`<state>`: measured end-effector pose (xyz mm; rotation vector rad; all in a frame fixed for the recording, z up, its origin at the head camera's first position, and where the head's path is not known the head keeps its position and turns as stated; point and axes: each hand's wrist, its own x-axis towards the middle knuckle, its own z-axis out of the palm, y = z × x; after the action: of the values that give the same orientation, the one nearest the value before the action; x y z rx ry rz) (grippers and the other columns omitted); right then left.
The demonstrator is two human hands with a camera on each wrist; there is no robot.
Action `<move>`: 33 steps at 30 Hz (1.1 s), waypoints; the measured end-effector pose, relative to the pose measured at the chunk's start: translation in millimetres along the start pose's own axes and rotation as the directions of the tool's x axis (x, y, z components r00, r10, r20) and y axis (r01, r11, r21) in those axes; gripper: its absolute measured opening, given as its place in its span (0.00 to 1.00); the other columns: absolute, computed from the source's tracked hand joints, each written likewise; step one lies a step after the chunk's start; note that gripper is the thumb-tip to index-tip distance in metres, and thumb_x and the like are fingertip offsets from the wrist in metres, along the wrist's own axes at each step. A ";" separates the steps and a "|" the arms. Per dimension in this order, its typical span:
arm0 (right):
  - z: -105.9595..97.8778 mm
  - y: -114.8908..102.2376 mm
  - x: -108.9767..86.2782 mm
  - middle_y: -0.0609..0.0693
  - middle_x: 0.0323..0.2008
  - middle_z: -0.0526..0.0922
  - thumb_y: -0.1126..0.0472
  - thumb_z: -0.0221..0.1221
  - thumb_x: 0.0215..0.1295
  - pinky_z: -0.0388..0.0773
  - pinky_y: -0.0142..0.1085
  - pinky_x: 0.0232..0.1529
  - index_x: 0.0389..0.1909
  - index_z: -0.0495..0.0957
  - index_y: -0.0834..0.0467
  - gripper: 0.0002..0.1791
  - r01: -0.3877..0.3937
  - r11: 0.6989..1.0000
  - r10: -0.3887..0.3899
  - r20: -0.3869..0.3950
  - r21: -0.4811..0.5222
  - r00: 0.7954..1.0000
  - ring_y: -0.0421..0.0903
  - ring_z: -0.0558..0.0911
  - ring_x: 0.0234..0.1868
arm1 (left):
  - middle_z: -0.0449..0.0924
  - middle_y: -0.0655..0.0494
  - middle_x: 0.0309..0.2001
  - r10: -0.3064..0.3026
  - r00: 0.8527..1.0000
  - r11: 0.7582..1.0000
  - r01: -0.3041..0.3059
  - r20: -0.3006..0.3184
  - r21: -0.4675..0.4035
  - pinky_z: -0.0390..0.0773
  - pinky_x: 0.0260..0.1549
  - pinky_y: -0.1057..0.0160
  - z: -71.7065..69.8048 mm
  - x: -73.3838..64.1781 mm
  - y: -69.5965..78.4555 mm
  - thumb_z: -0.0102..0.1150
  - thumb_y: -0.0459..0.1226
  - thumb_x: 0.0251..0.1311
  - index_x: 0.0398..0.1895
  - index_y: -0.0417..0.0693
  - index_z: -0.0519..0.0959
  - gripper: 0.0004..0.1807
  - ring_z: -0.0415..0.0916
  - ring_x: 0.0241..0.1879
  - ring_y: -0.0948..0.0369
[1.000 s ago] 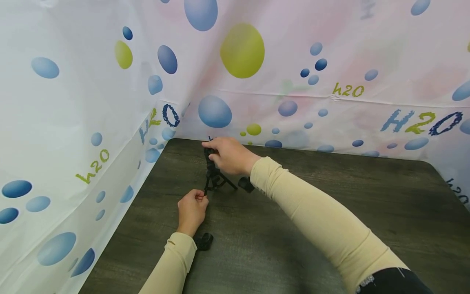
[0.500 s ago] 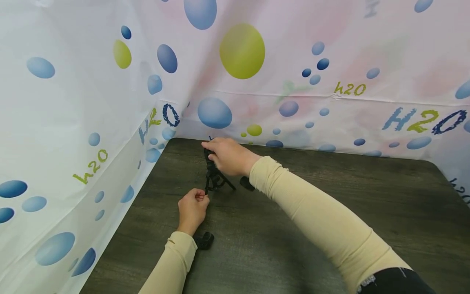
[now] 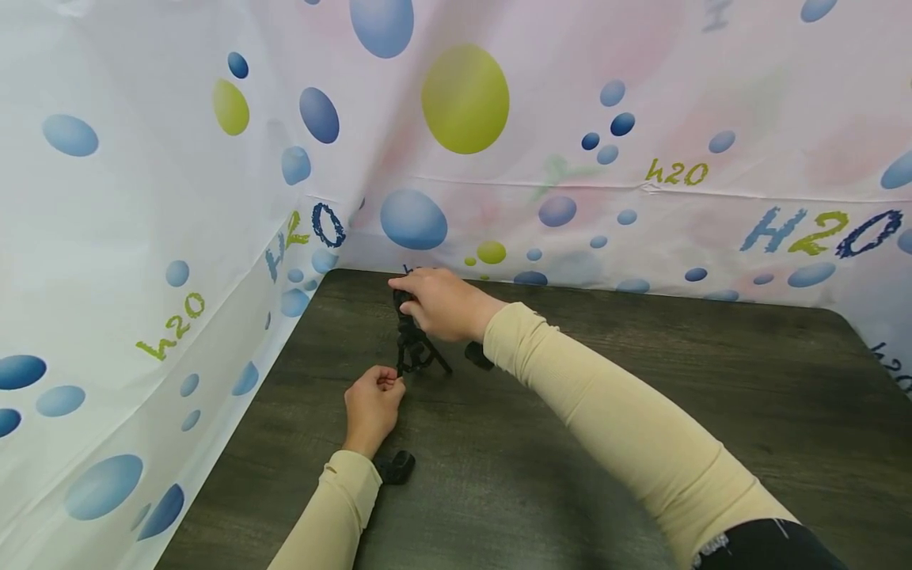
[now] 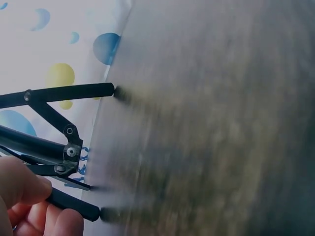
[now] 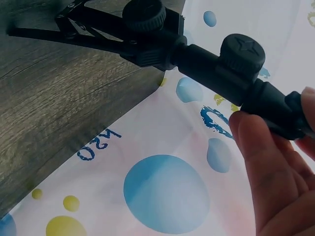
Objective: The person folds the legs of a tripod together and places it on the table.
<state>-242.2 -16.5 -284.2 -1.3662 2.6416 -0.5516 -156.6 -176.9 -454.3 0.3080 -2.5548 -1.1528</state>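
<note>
A small black tripod (image 3: pixel 413 348) stands near the back left of the table with its legs spread. My right hand (image 3: pixel 449 305) grips its top; in the right wrist view the fingers (image 5: pixel 261 152) wrap the upper end, just past a round knob (image 5: pixel 242 55) on the column. Lower down, my left hand (image 3: pixel 374 408) pinches one leg. In the left wrist view thumb and fingers hold that leg (image 4: pixel 76 204) close above its foot, while another leg (image 4: pixel 74 92) and the hinged braces (image 4: pixel 71 147) stay free of the hand.
The dark wooden table (image 3: pixel 606 427) runs up to a white sheet (image 3: pixel 570 79) printed with blue and green dots, behind and at the left. Small black wrist cameras hang by each wrist, one by the left cuff (image 3: pixel 397 467).
The tripod's right-hand foot has shifted slightly left, closer under the column. Both hands keep their hold in nearly the same places; the head view has drifted a little.
</note>
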 end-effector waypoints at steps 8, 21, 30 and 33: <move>-0.4 0.5 -0.2 0.58 0.70 0.68 0.61 0.50 0.79 0.56 0.43 0.72 0.73 0.63 0.63 0.26 -0.013 0.999 0.013 -0.001 0.044 1.000 0.54 0.59 0.75 | 0.83 0.53 0.28 -0.005 1.000 1.000 0.005 -0.009 -0.008 0.79 0.36 0.52 1.6 0.6 -1.0 0.64 0.31 0.60 0.34 0.39 0.83 0.03 0.81 0.30 0.56; -3.0 4.2 -0.1 0.56 0.68 0.72 0.59 0.52 0.78 0.64 0.42 0.69 0.71 0.67 0.62 0.25 0.019 0.998 -0.018 -0.015 0.067 1.000 0.53 0.67 0.70 | 0.83 0.54 0.29 -0.009 1.000 0.999 0.009 -0.009 -0.035 0.79 0.34 0.55 3.6 2.6 -1.6 0.64 0.32 0.60 0.34 0.40 0.83 0.03 0.81 0.31 0.56; -2.5 5.1 1.5 0.57 0.65 0.75 0.59 0.53 0.77 0.65 0.41 0.68 0.69 0.69 0.62 0.23 0.020 0.997 -0.019 -0.024 0.072 1.000 0.52 0.72 0.66 | 0.83 0.54 0.29 -0.006 1.000 0.998 0.006 -0.004 -0.056 0.78 0.34 0.56 4.4 5.0 -2.6 0.64 0.32 0.60 0.33 0.40 0.83 0.03 0.81 0.31 0.56; -1.7 5.3 1.8 0.57 0.63 0.76 0.59 0.53 0.77 0.67 0.40 0.66 0.68 0.69 0.63 0.23 0.021 0.997 -0.019 -0.027 0.076 0.999 0.51 0.75 0.64 | 0.83 0.54 0.29 -0.010 1.000 0.997 0.010 -0.001 -0.070 0.78 0.33 0.57 5.2 5.5 -3.0 0.64 0.32 0.60 0.34 0.40 0.83 0.03 0.81 0.31 0.56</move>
<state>-247.8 -14.7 -284.5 -1.3746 2.6008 -0.6708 -163.4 -177.0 -458.7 0.3045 -2.5080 -1.2424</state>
